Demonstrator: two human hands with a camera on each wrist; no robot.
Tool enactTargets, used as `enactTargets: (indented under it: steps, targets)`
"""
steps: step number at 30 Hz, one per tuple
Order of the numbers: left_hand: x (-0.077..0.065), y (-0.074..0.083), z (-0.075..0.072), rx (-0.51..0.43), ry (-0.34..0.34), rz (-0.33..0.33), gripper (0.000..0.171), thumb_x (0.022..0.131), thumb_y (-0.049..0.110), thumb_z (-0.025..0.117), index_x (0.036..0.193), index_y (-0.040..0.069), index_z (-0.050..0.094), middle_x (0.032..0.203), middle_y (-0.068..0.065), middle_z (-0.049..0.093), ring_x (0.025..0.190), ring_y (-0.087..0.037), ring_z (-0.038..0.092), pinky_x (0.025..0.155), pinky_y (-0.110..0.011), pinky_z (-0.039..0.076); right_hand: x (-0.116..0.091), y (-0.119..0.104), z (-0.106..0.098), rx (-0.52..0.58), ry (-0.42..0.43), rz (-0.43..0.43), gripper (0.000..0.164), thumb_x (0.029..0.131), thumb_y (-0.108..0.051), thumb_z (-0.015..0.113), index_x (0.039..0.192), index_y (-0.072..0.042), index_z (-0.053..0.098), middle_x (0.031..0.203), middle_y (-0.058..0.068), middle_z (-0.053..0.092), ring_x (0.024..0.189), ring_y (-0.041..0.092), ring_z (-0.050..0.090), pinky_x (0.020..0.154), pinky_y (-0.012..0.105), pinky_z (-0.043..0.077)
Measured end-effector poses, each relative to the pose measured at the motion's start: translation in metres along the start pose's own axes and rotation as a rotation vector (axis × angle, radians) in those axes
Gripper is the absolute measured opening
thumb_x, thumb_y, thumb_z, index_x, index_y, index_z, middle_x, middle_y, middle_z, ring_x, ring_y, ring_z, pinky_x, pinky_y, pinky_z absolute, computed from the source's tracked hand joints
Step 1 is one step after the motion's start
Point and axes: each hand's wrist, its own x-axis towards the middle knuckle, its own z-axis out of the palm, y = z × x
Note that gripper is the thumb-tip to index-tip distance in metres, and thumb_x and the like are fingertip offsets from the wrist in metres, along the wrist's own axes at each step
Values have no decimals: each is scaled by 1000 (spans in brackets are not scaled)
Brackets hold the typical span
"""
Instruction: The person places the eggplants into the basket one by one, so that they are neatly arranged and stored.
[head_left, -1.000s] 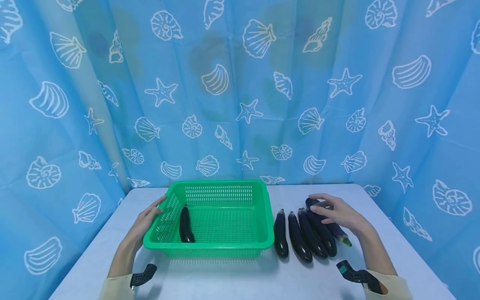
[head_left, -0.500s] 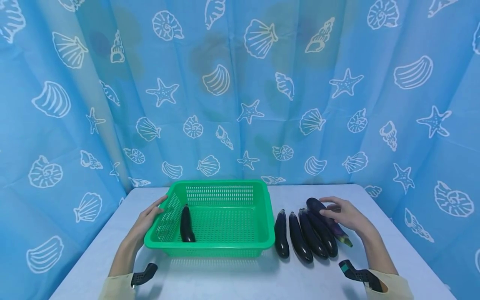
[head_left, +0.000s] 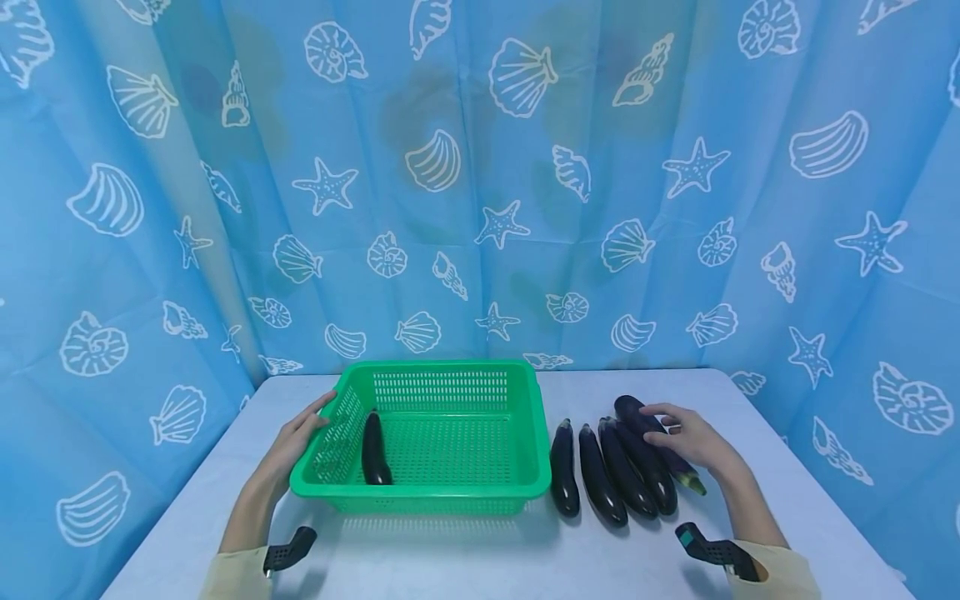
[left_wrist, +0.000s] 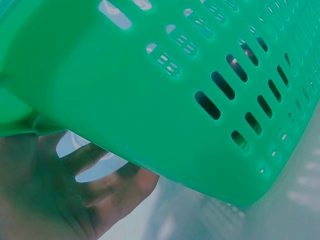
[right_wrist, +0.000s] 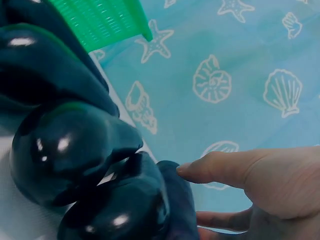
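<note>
My left hand [head_left: 296, 433] holds the left rim of a green plastic basket [head_left: 420, 492]. In the left wrist view, the fingers [left_wrist: 117, 200] reach behind the basket's slotted wall, so their tips are hidden. One eggplant [head_left: 373, 454] lies inside the basket, at its left. Over the rightmost eggplant [head_left: 633, 410] of a row, my right hand [head_left: 693, 433] has its thumb and fingers loosely spread. In the right wrist view, the thumb tip [right_wrist: 187, 171] touches or nearly touches that eggplant [right_wrist: 177, 200], whose green stem end points toward me in the head view.
Several more eggplants [head_left: 597, 479] lie side by side between the basket and my right hand. Everything stands on a white-covered table [head_left: 465, 558]. A blue curtain [head_left: 480, 183] with white shell prints hangs right behind it.
My right hand has drawn back slightly to the right along the rightmost eggplant, uncovering more of its far end. That eggplant, the basket and my left hand stay nearly in place.
</note>
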Motion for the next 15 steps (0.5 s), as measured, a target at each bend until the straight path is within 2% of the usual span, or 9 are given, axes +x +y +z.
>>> enactTargets:
  steps: [15]
  targets:
    - [0,-1,-1,-11,-5,23,58,101,24,36,157,31,22,167,-7,7,152,-42,7,118,-66,13,2,8,4,-16,-48,23,44,96,-7,53,140,-8,52,140,39,41,125,58,43,94,69,43]
